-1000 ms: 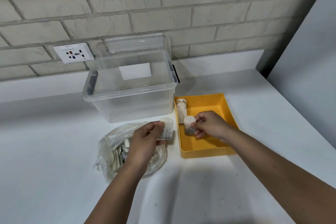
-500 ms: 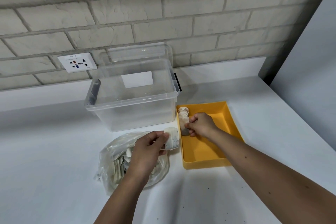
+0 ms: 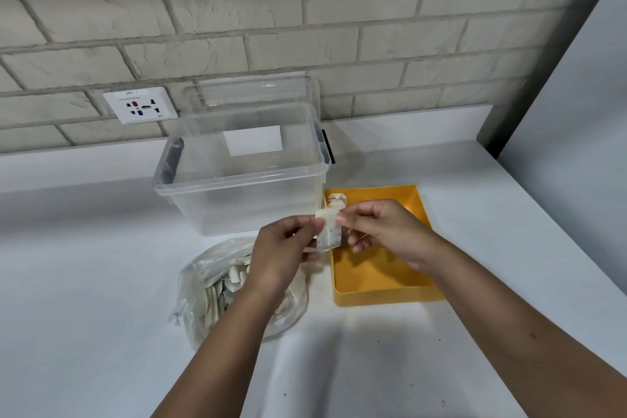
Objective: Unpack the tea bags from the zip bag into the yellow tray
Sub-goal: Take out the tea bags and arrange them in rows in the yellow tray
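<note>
On the white counter point(image 3: 101, 282) the biggest thing is the clear storage bin point(image 3: 237, 200), pushed back toward the brick wall. The yellow tray point(image 3: 383, 295) sits just beside its right front corner. The zip bag point(image 3: 210, 285) lies in front of the bin, left of the tray, lumpy with plenty of tea bags, so the job looks far from finished.

The left hand point(image 3: 278, 254) hovers over the zip bag and pinches one tea bag point(image 3: 328, 231) by its left edge. The right hand point(image 3: 386, 231) has curled fingers nipping the upper right corner. So it's a handover, right above the tray's left wall.

To do it well, the left probably shouldn't let go until the right has a firm pinch. The paper looks flimsy, so a light grip beats a squeeze.

A small stack of placed bags point(image 3: 336, 201) sits in the tray's far left corner. The near half of the floor shows bare; the part under the right hand can't be seen. The bin wall crowds the left side, so coming in from above looks easiest.
</note>
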`<move>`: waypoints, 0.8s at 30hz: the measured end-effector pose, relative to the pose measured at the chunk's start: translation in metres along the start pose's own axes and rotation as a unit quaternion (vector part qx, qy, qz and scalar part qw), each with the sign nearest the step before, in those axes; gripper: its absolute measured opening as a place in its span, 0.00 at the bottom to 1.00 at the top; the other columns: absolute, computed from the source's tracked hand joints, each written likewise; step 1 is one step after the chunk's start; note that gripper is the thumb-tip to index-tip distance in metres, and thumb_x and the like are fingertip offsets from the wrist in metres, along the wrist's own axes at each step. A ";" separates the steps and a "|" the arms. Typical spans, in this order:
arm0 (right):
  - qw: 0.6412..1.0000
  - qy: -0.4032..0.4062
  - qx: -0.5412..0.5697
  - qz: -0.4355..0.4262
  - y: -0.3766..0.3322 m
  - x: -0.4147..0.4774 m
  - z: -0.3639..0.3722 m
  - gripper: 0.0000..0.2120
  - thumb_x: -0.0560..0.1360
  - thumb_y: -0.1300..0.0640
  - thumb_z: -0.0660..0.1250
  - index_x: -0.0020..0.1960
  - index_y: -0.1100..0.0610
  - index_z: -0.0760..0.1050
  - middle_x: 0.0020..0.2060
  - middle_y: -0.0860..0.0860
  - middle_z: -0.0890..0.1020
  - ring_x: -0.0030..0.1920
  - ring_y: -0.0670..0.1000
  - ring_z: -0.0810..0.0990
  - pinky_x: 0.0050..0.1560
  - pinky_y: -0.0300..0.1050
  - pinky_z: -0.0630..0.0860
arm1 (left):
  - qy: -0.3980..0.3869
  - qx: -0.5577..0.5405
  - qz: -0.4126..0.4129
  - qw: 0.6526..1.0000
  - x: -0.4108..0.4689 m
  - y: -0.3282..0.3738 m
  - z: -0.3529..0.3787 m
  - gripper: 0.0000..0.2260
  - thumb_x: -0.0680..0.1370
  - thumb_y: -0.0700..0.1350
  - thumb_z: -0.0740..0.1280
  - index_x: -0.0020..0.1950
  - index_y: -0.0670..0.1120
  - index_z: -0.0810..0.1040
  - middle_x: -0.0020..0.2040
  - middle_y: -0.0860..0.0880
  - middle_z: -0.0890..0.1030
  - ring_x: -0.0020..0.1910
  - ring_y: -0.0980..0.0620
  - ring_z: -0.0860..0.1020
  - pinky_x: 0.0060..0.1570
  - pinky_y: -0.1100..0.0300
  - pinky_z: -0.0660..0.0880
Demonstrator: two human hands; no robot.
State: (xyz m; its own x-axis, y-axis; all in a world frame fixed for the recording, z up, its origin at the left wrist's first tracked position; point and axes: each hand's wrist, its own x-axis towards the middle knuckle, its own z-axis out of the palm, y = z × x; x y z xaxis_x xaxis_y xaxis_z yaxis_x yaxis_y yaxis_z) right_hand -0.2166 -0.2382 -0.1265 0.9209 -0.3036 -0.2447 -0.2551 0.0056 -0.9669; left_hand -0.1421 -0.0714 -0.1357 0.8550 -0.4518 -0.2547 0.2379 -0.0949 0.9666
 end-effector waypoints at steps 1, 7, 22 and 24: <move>1.000 0.009 -0.015 -0.010 -0.001 -0.002 0.000 0.10 0.74 0.58 0.72 0.52 0.63 0.81 0.35 0.50 0.82 0.34 0.46 0.79 0.35 0.39 0.78 | -0.006 0.001 0.004 1.000 0.001 0.003 0.004 0.06 0.77 0.43 0.72 0.51 0.42 0.85 0.39 0.49 0.85 0.37 0.54 0.82 0.42 0.57 0.83; 0.990 0.109 -0.076 -0.054 0.004 -0.001 -0.013 0.02 0.73 0.59 0.73 0.44 0.57 0.81 0.36 0.53 0.82 0.33 0.48 0.79 0.36 0.43 0.80 | -0.001 0.031 0.022 0.999 0.011 0.008 0.011 0.03 0.77 0.42 0.72 0.48 0.44 0.86 0.40 0.49 0.84 0.36 0.54 0.81 0.41 0.58 0.83; 0.977 0.132 -0.133 0.100 0.064 0.046 -0.004 0.06 0.75 0.58 0.72 0.47 0.60 0.77 0.37 0.56 0.82 0.30 0.52 0.78 0.34 0.45 0.80 | -0.053 0.265 -0.018 0.963 0.023 -0.028 0.013 0.13 0.74 0.39 0.74 0.58 0.40 0.83 0.40 0.46 0.86 0.37 0.51 0.85 0.43 0.60 0.83; 0.976 0.129 -0.140 0.102 0.065 0.047 -0.001 0.06 0.74 0.59 0.72 0.47 0.61 0.78 0.36 0.57 0.82 0.30 0.52 0.79 0.36 0.48 0.81 | -0.055 0.261 -0.023 0.963 0.024 -0.030 0.013 0.12 0.74 0.38 0.74 0.58 0.40 0.83 0.38 0.47 0.86 0.36 0.52 0.85 0.43 0.60 0.83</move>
State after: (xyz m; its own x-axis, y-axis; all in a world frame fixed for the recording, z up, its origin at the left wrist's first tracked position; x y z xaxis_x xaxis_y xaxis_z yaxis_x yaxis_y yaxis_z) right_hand -0.1901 -0.2532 -0.2008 0.7471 -0.5529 -0.3689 -0.5291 -0.1589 -0.8336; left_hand -0.1344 -0.0910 -0.1704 0.7881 -0.5256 -0.3205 -0.0152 -0.5371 0.8434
